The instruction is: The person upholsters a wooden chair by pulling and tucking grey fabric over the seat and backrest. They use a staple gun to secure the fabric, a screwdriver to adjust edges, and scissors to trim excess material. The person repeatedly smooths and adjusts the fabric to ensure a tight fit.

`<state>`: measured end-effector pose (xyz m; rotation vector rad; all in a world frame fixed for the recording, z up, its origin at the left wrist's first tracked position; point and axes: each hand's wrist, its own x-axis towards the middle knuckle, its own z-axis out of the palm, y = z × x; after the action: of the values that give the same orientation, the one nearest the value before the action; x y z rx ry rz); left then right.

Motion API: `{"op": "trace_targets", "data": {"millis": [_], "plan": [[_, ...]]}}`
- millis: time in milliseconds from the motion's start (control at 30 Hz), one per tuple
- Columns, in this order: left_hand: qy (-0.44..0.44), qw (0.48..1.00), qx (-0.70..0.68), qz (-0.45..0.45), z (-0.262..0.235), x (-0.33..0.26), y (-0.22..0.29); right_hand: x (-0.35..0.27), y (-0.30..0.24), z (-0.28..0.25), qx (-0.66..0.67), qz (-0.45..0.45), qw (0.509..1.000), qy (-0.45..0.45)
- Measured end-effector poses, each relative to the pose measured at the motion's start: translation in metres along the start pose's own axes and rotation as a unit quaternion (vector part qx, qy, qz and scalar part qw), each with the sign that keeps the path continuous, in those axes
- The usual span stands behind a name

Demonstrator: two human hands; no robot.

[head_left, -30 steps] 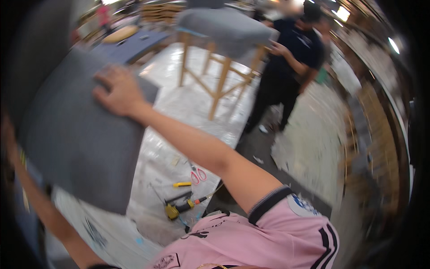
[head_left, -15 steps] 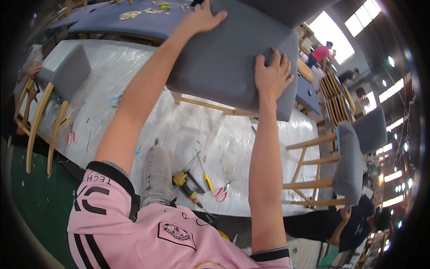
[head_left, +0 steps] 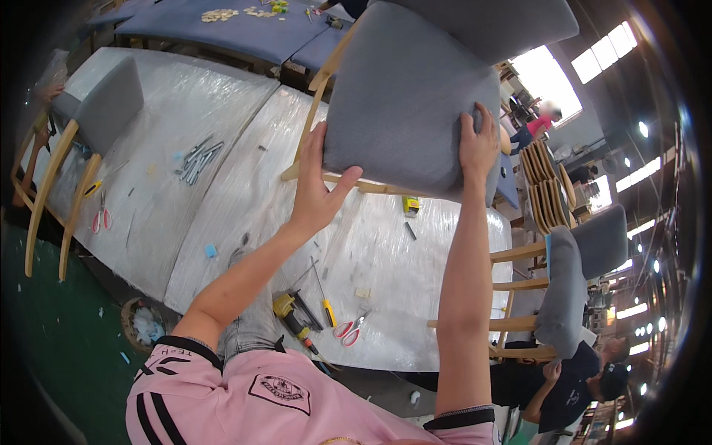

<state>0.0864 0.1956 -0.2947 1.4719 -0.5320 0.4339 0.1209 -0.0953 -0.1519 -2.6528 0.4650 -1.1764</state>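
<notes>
A grey upholstered chair (head_left: 408, 104) with pale wooden legs is in front of me, its backrest at the far top right. My left hand (head_left: 320, 194) is at the seat's near left corner, fingers stretched along the side and thumb apart along the front edge. On the right part of the seat lies my right hand (head_left: 479, 152), its thumb apart from the slightly bent fingers. Below the chair, on the plastic-covered table, are a yellow and black staple gun (head_left: 295, 317), a yellow-handled screwdriver (head_left: 327, 308) and red-handled scissors (head_left: 348, 331).
Another grey chair (head_left: 111, 104) lies at the left with a person's hands beside it. More grey chairs (head_left: 560, 289) lie at the right, near a person in dark clothes. Metal bolts (head_left: 199, 159) are heaped on the table. A bin (head_left: 141, 324) stands on the green floor.
My left hand has come back from the seat's far left to its near left corner. My right hand has shifted slightly rightward. The chair has turned and shows its left wooden legs.
</notes>
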Motion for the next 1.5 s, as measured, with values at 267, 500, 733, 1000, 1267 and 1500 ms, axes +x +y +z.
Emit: {"op": "trace_targets", "data": {"millis": [267,500,733,1000,1267,1500], "plan": [[-0.020,0.970,0.216,0.110,-0.010,0.037,0.038,0.012,-0.007,0.009,-0.014,0.029,0.999,0.036],[-0.114,0.847,0.457,0.247,0.020,0.160,0.046,0.002,-0.022,0.011,0.019,0.133,0.984,0.116],[-0.127,0.841,0.502,0.157,0.040,0.147,0.054,0.026,0.060,-0.047,0.072,0.373,0.916,-0.131],[-0.183,0.891,0.369,0.192,-0.027,0.164,0.034,-0.003,0.032,-0.064,-0.009,0.291,0.947,-0.138],[-0.287,0.928,0.219,0.093,-0.107,0.159,0.037,-0.112,0.011,-0.086,0.366,0.337,0.865,-0.071],[-0.238,0.952,0.152,-0.119,-0.134,0.127,0.040,-0.159,-0.018,-0.097,0.351,0.317,0.877,-0.085]]}}
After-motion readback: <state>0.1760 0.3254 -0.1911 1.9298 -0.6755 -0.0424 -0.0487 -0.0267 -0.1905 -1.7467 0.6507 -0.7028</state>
